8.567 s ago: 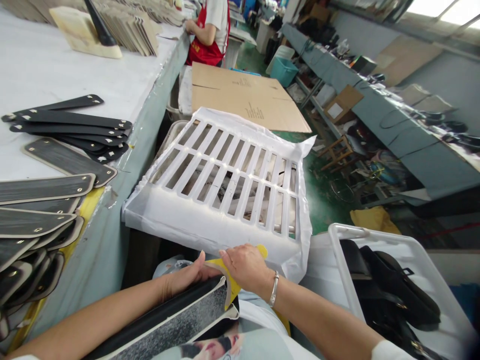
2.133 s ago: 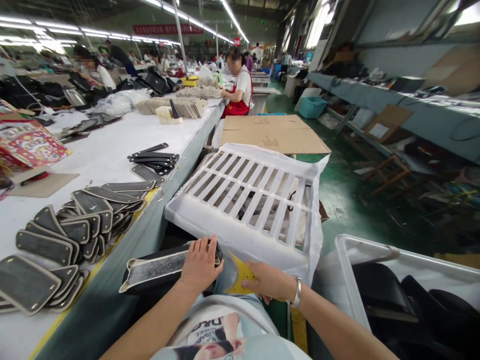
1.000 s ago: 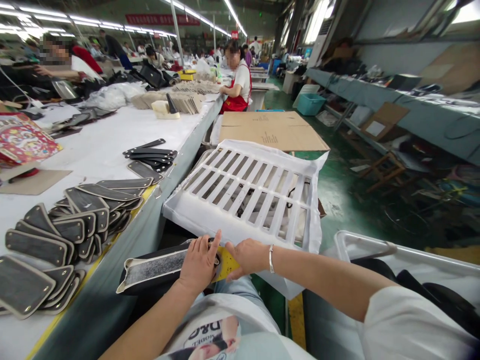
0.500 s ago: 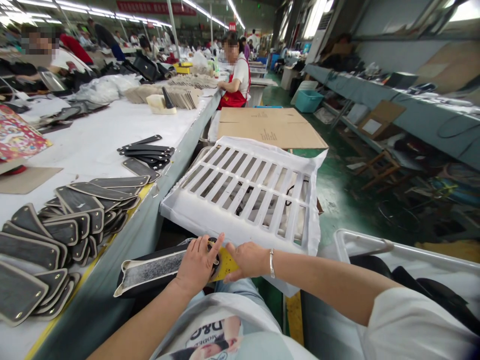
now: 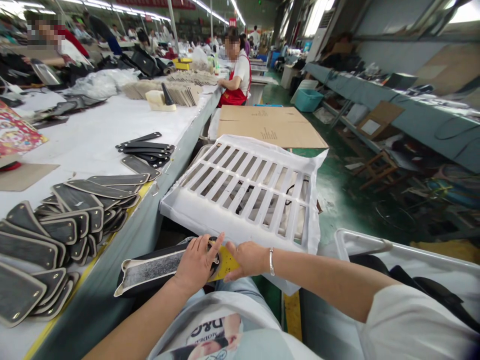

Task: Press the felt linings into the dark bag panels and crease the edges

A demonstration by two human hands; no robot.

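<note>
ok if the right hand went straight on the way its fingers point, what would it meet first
Probably the left hand, just ahead over the end of the black case. The yellow tool in the right hand may press there first; depth is unclear.

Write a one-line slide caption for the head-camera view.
Left hand over a black, pale-edged, boxy piece, right hand holding a flat yellow plate at its end.
</note>
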